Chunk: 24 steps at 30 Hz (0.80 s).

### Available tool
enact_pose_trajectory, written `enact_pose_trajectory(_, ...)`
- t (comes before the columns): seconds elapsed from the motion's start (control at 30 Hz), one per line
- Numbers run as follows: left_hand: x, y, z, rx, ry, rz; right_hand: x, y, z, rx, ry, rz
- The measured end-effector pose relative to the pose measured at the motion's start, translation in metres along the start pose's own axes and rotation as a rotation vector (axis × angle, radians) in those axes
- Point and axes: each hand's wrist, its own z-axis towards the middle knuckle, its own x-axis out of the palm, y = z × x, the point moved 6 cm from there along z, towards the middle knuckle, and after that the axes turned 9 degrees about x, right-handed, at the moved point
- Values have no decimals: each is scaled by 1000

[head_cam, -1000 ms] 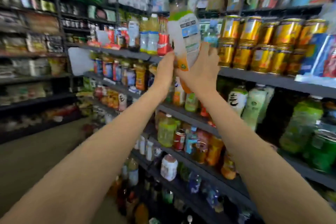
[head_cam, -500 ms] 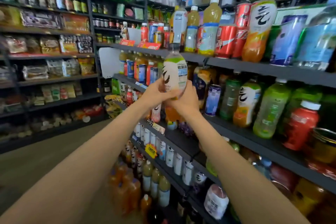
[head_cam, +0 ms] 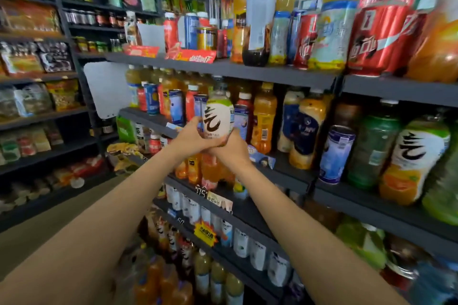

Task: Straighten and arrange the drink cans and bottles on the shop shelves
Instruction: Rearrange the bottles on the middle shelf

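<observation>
I hold a juice bottle (head_cam: 218,116) with a white label, black brush mark and green band upright in front of the second shelf (head_cam: 292,176). My left hand (head_cam: 192,137) grips its lower left side. My right hand (head_cam: 231,147) curls round its bottom from the right, hiding the orange base. Behind it stand blue cans (head_cam: 176,106) and orange juice bottles (head_cam: 264,119). A matching bottle (head_cam: 411,156) stands at the right on the same shelf.
The top shelf (head_cam: 223,68) carries red cola cans (head_cam: 376,39), tall bottles and red snack packs. Lower shelves hold white bottles (head_cam: 240,242) and orange bottles. Snack shelving (head_cam: 37,77) lines the left, with bare floor (head_cam: 37,238) between.
Both hands brought the bottle down from the top shelf level to the second shelf level. The view has moved closer to the shelves and the label's brush mark now faces me.
</observation>
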Motion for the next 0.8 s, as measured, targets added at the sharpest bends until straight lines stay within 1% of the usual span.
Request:
enact_pose_trajectory(0.07,-2,33,16,-33,180,8,25,-18,14,61,-48,-4)
enact_pose_trajectory(0.17,0,84,21,-144,513,-38,68,-51,23,134,-52,-43)
enact_pose_trajectory(0.23,5,116,19,-205,661,-75,92,-71,21,161,-31,-96)
enact_pose_trajectory(0.27,8,133,19,-230,696,-82,104,-83,21,194,-15,-114)
enact_pose_trajectory(0.33,18,161,14,-259,738,-100,118,-108,20,275,-51,-137)
enact_pose_trajectory(0.4,29,178,9,-282,742,-110,125,-127,19,334,-84,-171)
enact_pose_trajectory(0.57,61,206,11,-154,766,-38,126,-155,15,420,-108,-220)
enact_pose_trajectory(0.63,76,212,6,-137,778,-9,124,-167,9,474,-118,-204)
enact_pose_trajectory(0.67,84,213,4,-134,777,-4,122,-170,7,487,-129,-203)
enact_pose_trajectory(0.8,107,220,-3,-171,737,-40,108,-176,3,415,-197,-282)
